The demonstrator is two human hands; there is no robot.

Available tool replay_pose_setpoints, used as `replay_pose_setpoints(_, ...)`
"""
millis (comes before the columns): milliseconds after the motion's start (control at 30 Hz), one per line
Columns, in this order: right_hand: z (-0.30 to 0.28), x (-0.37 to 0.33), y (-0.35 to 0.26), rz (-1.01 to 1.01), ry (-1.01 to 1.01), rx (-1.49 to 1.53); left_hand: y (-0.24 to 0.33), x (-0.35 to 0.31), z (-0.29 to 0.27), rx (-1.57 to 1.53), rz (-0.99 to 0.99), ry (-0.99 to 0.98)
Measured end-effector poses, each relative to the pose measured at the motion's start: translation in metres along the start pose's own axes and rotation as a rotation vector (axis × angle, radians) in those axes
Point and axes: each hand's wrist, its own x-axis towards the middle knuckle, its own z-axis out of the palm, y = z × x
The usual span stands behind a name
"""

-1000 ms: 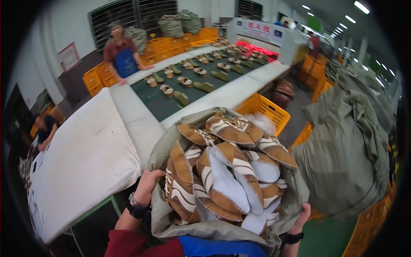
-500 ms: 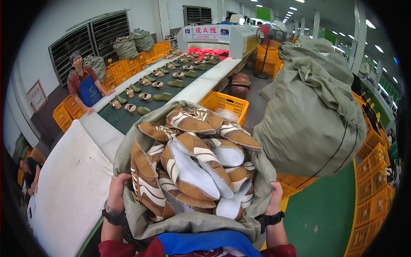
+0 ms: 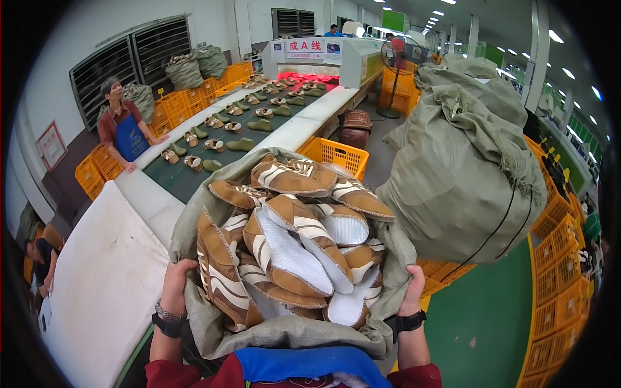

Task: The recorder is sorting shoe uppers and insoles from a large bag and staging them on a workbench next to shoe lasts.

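An open grey-green woven sack point(image 3: 404, 249) stands right in front of me, its rim spread wide. Brown shoe uppers point(image 3: 294, 178) with cream stripes fill it to the top, several showing white undersides. My left hand point(image 3: 174, 284) grips the sack's rim on the left side. On the opposite side my right hand point(image 3: 412, 292) has its fingers closed on the rim as well. The sack's lower part is out of sight beneath the uppers and the folds.
A dark conveyor point(image 3: 174, 184) carries shoes and green shoe lasts point(image 3: 240, 145). A co-worker point(image 3: 126, 123) stands at its left. A large tied sack point(image 3: 466, 174) bulges at right, orange crates point(image 3: 333, 155) nearby. A white sheet-covered surface point(image 3: 103, 278) lies left.
My view has shifted slightly. The co-worker's head has turned toward the conveyor's far end. Both my hands keep their hold on the sack's rim.
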Motion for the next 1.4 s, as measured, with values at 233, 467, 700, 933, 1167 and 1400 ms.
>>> replay_pose_setpoints(233, 0.06, 0.047, -0.01, -0.336, -0.121, 0.003, 0.072, 0.084, 0.001, -0.3, 0.034, -0.162)
replay_pose_setpoints(467, 0.142, 0.042, 0.028, -0.424, -0.546, 0.052, 0.096, 0.19, -0.052, -0.291, 0.154, -0.346)
replay_pose_setpoints(700, 0.215, 0.056, 0.099, -0.696, -0.374, -0.108, 0.072, 0.344, -0.078, -0.1, 0.235, -0.344)
replay_pose_setpoints(933, 0.272, 0.086, 0.136, -0.715, -0.362, -0.194, 0.08, 0.416, -0.092, -0.304, 0.28, -0.425)
replay_pose_setpoints(1167, 0.316, 0.159, 0.136, -0.693, -0.583, -0.187, 0.061, 0.497, -0.077, -0.546, 0.243, -0.451)
replay_pose_setpoints(1400, 0.28, 0.276, 0.047, -0.657, -0.692, -0.181, 0.047, 0.56, 0.039, -0.517, 0.383, -0.396)
